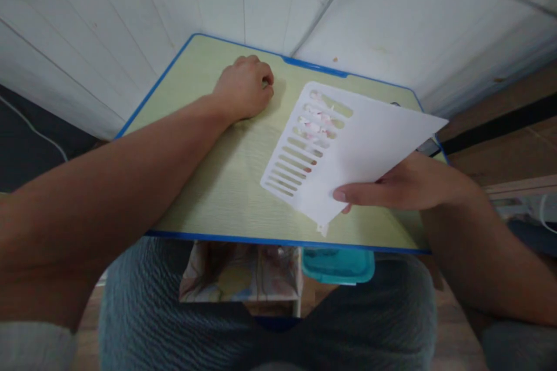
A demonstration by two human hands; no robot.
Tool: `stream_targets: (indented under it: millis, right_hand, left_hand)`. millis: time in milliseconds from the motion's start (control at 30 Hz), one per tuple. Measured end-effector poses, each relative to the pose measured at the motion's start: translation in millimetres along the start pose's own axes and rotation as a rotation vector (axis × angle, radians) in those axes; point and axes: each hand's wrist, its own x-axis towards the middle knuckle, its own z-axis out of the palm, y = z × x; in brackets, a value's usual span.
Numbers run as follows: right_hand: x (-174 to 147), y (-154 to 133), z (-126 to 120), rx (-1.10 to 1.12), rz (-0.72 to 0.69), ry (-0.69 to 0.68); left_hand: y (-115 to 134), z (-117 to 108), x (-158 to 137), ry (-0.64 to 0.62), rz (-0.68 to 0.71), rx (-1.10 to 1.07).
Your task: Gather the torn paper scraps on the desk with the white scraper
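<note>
My right hand (pixel 404 185) grips a white sheet (pixel 365 139) by its near edge, thumb on top, and holds it tilted over the right half of a small green desk (pixel 226 185) with a blue rim. The sheet has a column of cut-out slots on its left side, with pinkish bits showing in the upper ones. My left hand (pixel 243 90) rests as a closed fist on the far part of the desk, left of the sheet and apart from it. Whether anything small is inside that fist is hidden.
White panelled walls (pixel 130 11) meet in a corner just behind the desk. Under the desk's near edge are a teal plastic box (pixel 338 266) and a patterned paper box (pixel 239 278), above my knees. Brown floor lies to the right.
</note>
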Motion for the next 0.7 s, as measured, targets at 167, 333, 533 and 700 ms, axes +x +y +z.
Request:
stream_targets:
  millis: [167,333,533,700]
  right_hand:
    - [-9.3,-2.9,-6.6,0.059,0.001,-0.123]
    - [-6.5,-1.6,-6.6,0.161,0.050,-0.129]
    - [-3.0,0.7,-2.8,0.199,0.062,-0.115]
    - [-4.2,0.6,-3.8,0.209,0.065,0.022]
  left_hand:
    - [-7.7,6.2,4.2,0.030,0.017,-0.036]
    - [-12.0,8.7,6.5,0.039,0.025,-0.031]
    - [-10.2,8.1,6.1,0.028,0.011,-0.021]
    - [-7.7,6.7,4.3,0.034,0.014,0.001]
